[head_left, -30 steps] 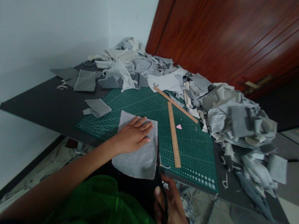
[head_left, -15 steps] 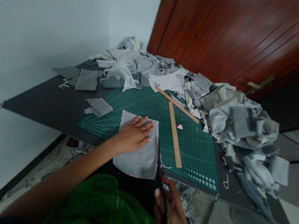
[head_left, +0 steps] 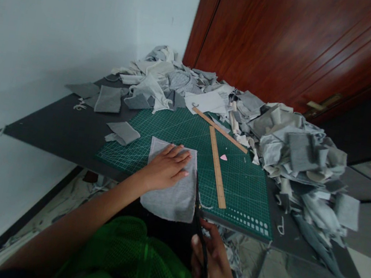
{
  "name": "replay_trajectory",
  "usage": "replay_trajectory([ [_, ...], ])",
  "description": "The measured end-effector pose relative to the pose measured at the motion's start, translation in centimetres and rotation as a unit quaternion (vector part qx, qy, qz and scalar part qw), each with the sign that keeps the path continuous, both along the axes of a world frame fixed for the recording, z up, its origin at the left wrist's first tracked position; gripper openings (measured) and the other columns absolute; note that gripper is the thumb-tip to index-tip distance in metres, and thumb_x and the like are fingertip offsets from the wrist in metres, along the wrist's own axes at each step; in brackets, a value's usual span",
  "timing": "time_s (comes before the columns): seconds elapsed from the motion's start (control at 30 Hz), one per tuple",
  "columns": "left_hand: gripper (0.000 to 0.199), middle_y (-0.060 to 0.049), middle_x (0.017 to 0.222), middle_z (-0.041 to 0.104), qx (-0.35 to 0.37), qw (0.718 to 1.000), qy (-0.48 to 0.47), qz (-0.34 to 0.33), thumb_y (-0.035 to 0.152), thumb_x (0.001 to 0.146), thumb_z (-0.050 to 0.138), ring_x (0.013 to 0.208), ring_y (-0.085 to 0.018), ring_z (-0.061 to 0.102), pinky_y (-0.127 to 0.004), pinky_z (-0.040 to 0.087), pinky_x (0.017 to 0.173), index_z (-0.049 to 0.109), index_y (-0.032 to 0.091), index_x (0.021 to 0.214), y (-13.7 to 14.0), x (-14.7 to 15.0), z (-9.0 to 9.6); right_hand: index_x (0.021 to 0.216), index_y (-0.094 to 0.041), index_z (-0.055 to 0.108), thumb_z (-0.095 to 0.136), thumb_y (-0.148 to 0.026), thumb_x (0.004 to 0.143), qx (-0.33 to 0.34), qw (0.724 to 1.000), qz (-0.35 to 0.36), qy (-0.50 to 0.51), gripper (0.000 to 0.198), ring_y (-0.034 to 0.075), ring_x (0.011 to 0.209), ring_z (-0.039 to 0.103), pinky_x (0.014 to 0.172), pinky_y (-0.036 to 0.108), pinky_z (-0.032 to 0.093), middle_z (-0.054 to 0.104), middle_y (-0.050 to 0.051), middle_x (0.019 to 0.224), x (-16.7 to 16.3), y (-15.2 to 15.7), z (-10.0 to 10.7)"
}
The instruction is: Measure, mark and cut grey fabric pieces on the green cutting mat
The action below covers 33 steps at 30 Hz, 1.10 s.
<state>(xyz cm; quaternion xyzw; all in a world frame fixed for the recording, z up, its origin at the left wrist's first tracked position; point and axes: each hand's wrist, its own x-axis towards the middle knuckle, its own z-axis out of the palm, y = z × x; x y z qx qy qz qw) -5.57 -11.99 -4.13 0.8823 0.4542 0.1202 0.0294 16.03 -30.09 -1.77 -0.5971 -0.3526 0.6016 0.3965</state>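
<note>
Left hand flat and spread, palm down, pressing on the light grey fabric piece; right hand closed round the handles of the black scissors, below the near edge of the green cutting mat. Fabric piece lying on the mat's near-left part, its lower end hanging over the mat's near edge, directly under the left hand and just left of the scissors. Scissor blades running up along the fabric's right edge, touching it, tip reaching onto the mat; whether blades parted or together, cannot tell. Two wooden rulers on the mat: one just right of the fabric, running from the mat's middle toward its near edge, the other slanting across the mat's far side, the two meeting in a T. Small pink triangle on the mat just right of the long ruler. Heap of grey and white fabric scraps beyond the mat's far and right edges. Dark tabletop left of the mat, small grey scrap at the mat's left edge.
</note>
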Motion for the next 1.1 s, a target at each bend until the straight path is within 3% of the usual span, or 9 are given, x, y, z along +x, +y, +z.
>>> replay_trajectory([
  [1.1,0.058,-0.01,0.166,0.043,-0.008,1.0,0.004,0.003,0.048,0.11,0.036,0.159,-0.032,0.025,-0.051,0.012,0.13,0.046,0.015,0.156,-0.1,0.1,0.3,0.137,-0.025,0.05,0.075,-0.065,0.087,0.01,0.998,0.062,0.0,0.069,0.007,0.043,0.039,0.038,0.017,0.035,0.05,-0.01,0.064,0.9,0.0,-1.5],
])
